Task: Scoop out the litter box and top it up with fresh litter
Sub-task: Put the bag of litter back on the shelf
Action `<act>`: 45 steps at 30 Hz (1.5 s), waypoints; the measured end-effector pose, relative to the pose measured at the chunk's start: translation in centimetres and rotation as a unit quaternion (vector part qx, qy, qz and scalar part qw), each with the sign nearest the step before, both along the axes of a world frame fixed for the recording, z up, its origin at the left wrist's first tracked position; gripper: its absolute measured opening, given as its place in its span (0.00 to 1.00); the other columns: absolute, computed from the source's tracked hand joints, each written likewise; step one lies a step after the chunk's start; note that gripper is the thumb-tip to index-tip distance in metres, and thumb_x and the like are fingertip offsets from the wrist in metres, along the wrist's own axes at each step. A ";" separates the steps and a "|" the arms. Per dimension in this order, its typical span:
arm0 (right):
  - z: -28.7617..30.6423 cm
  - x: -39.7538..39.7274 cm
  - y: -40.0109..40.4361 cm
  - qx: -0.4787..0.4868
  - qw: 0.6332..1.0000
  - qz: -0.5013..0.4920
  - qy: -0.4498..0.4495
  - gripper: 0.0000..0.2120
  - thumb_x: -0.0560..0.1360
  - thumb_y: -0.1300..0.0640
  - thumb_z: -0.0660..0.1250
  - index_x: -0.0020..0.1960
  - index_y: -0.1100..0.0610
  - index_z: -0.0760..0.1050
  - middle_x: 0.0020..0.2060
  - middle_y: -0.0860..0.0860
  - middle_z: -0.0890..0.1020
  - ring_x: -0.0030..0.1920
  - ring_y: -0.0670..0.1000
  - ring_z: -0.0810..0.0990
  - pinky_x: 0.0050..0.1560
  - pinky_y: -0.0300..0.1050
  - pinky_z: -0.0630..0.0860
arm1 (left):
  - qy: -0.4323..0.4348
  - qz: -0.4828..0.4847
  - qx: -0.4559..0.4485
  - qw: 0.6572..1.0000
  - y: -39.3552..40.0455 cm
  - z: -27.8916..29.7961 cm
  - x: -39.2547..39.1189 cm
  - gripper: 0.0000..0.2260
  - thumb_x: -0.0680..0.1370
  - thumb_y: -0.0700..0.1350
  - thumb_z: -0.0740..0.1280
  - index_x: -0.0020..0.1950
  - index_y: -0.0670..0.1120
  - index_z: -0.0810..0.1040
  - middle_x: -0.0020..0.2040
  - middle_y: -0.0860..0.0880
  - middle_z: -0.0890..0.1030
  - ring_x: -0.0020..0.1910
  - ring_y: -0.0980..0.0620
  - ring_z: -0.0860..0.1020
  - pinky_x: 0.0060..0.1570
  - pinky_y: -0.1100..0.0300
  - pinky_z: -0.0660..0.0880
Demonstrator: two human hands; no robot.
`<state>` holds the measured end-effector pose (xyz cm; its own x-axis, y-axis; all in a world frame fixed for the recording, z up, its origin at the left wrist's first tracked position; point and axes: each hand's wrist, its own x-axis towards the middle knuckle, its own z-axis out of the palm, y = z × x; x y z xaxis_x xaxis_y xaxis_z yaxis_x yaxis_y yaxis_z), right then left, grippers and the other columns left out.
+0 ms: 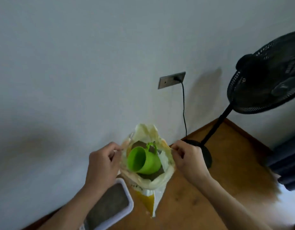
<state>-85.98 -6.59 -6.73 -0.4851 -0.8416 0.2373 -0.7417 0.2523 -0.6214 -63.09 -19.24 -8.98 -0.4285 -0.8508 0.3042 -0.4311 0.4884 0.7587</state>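
A yellow-and-white litter bag (150, 195) stands on the wooden floor against the wall, its mouth pulled wide. My left hand (102, 161) pinches the bag's left rim and my right hand (189, 161) pinches the right rim. Inside the bag a green plastic cup (143, 161) lies on its side on grey litter, with its opening facing left. A white litter box (126, 211) holding grey litter sits on the floor to the lower left, partly hidden behind my left forearm.
A black pedestal fan (266, 77) stands to the right, its round base (207, 154) just behind my right hand. Its black cord (184, 112) runs up to a wall socket (171, 80). Dark fabric (288, 166) lies at the far right.
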 end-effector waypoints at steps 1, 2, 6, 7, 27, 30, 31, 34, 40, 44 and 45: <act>2.2 0.3 0.4 -0.001 1.000 -0.001 -0.003 0.10 0.73 0.64 0.70 0.37 0.52 0.76 0.22 0.46 0.75 0.28 0.48 0.75 0.26 0.32 0.66 | -0.002 0.009 -0.001 1.000 0.5 2.4 0.4 0.08 0.77 0.37 0.70 0.40 0.49 0.80 0.23 0.49 0.73 0.23 0.50 0.72 0.27 0.56 0.69; 4.1 0.5 0.7 -0.003 1.000 0.001 -0.005 0.09 0.73 0.64 0.70 0.38 0.52 0.76 0.22 0.48 0.75 0.27 0.49 0.75 0.27 0.32 0.66 | -0.002 0.022 -0.004 1.000 1.0 4.4 0.9 0.08 0.77 0.37 0.70 0.40 0.49 0.80 0.23 0.49 0.74 0.23 0.49 0.73 0.27 0.55 0.69; 8.4 1.1 1.0 -0.010 0.999 0.044 -0.015 0.07 0.74 0.62 0.69 0.40 0.51 0.77 0.23 0.50 0.78 0.26 0.49 0.75 0.28 0.38 0.71 | -0.001 0.048 -0.020 0.999 2.8 9.2 2.9 0.06 0.77 0.40 0.71 0.41 0.49 0.81 0.24 0.49 0.76 0.24 0.48 0.75 0.29 0.53 0.73; 8.7 1.2 1.0 -0.015 0.998 0.056 -0.013 0.07 0.74 0.61 0.69 0.40 0.51 0.77 0.23 0.49 0.78 0.26 0.49 0.75 0.29 0.39 0.71 | -0.004 0.056 -0.022 0.998 3.2 9.8 3.3 0.06 0.77 0.40 0.72 0.41 0.49 0.81 0.24 0.49 0.76 0.24 0.48 0.75 0.30 0.53 0.73; 16.0 19.8 2.4 -0.092 0.859 0.498 0.075 0.08 0.75 0.62 0.66 0.48 0.50 0.79 0.22 0.45 0.72 0.23 0.47 0.70 0.27 0.43 0.71 | -0.013 0.422 -0.043 0.906 26.2 18.0 21.3 0.07 0.78 0.41 0.69 0.41 0.51 0.80 0.30 0.51 0.79 0.27 0.52 0.75 0.30 0.55 0.72; 16.9 27.1 3.7 -0.100 0.825 0.554 0.048 0.09 0.76 0.63 0.67 0.47 0.49 0.79 0.20 0.45 0.71 0.23 0.47 0.71 0.25 0.35 0.67 | -0.018 0.489 -0.065 0.869 31.1 19.0 26.7 0.10 0.79 0.40 0.68 0.39 0.52 0.78 0.30 0.53 0.78 0.26 0.54 0.73 0.25 0.61 0.66; 17.1 29.7 4.3 -0.100 0.813 0.572 0.030 0.09 0.76 0.63 0.68 0.45 0.49 0.79 0.19 0.46 0.71 0.23 0.47 0.70 0.25 0.34 0.65 | -0.020 0.512 -0.072 0.856 32.7 19.3 28.6 0.11 0.79 0.40 0.68 0.39 0.52 0.78 0.31 0.54 0.78 0.26 0.54 0.73 0.24 0.61 0.66; 17.9 37.5 7.1 -0.094 0.778 0.621 -0.020 0.13 0.75 0.65 0.68 0.42 0.47 0.78 0.19 0.44 0.70 0.21 0.47 0.68 0.25 0.32 0.64 | -0.028 0.567 -0.093 0.818 37.9 20.0 34.6 0.11 0.78 0.39 0.68 0.40 0.53 0.79 0.32 0.55 0.79 0.27 0.53 0.75 0.25 0.59 0.68; 18.6 53.8 14.5 -0.101 0.702 0.704 -0.048 0.10 0.75 0.64 0.70 0.41 0.50 0.80 0.25 0.33 0.76 0.28 0.40 0.76 0.31 0.27 0.69 | -0.075 0.642 -0.114 0.755 48.4 20.1 46.9 0.08 0.77 0.39 0.70 0.44 0.52 0.81 0.32 0.57 0.79 0.29 0.55 0.77 0.28 0.53 0.74; 18.7 62.6 19.5 -0.104 0.643 0.757 -0.056 0.10 0.75 0.62 0.70 0.41 0.48 0.79 0.29 0.34 0.77 0.29 0.41 0.76 0.29 0.28 0.68 | -0.095 0.679 -0.101 0.721 55.4 20.2 52.7 0.07 0.78 0.40 0.69 0.45 0.53 0.81 0.33 0.56 0.80 0.30 0.56 0.77 0.28 0.57 0.74; 18.9 64.6 20.6 -0.104 0.628 0.769 -0.056 0.10 0.75 0.61 0.70 0.40 0.48 0.78 0.28 0.37 0.78 0.27 0.43 0.75 0.28 0.29 0.67 | -0.093 0.690 -0.099 0.711 57.2 20.2 53.9 0.07 0.78 0.40 0.69 0.44 0.53 0.81 0.33 0.56 0.80 0.30 0.56 0.78 0.29 0.57 0.74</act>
